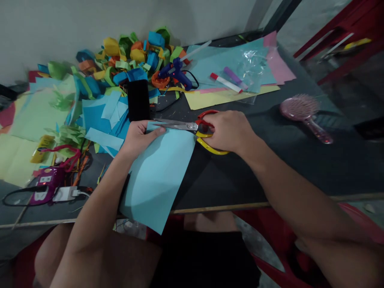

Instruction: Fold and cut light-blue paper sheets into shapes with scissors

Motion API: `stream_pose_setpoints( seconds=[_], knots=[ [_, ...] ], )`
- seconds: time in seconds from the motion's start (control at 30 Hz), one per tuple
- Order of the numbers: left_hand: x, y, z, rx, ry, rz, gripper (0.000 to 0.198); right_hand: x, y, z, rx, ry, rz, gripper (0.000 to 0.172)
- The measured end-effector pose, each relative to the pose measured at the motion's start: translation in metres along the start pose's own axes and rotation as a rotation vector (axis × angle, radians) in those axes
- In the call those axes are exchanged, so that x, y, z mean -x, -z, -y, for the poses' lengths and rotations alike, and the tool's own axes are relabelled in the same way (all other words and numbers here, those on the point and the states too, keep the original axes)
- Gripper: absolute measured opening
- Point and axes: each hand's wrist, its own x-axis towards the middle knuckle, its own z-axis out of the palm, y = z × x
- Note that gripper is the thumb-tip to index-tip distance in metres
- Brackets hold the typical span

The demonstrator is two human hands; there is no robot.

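A sheet of light blue paper (159,176) lies at the near side of the table (240,176), its long axis running from far to near and slanting a little left, with the near end hanging past the table's near edge. The left hand (139,138) has its grip pinching the sheet at the far left corner, thumb on top. The right hand (229,130) has its grip closed around the red and yellow handles of the scissors (192,127). Their long axis runs left to right along the sheet's far edge, the tips pointing left at the left thumb and the blades slightly parted. A black phone (138,100) lies just beyond the left hand, a blue glue gun (180,76) farther off, and a pink hairbrush (300,110) well to the right.
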Motion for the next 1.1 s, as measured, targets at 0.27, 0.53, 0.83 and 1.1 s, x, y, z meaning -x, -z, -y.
stream_pose_setpoints(
  seconds=[0.27,0.53,0.83,1.1],
  knots=[
    [0.0008,-0.0003,-0.0017,0.003,0.023,-0.009,0.041,-0.0001,-0.0015,0.0005,-0.008,-0.007,-0.028,0.021],
    [0.0008,-0.0004,-0.0016,0.004,0.003,-0.014,0.036,-0.0004,-0.0018,0.0004,0.034,0.009,-0.026,0.022],
    [0.0000,0.0015,-0.0007,-0.025,-0.018,0.002,0.043,-0.0017,-0.0022,0.0000,0.060,0.004,0.041,0.022],
    [-0.0019,0.0022,0.0024,-0.029,-0.060,0.048,0.044,-0.0018,0.0036,0.0018,0.152,0.015,0.098,0.024]
  ],
)
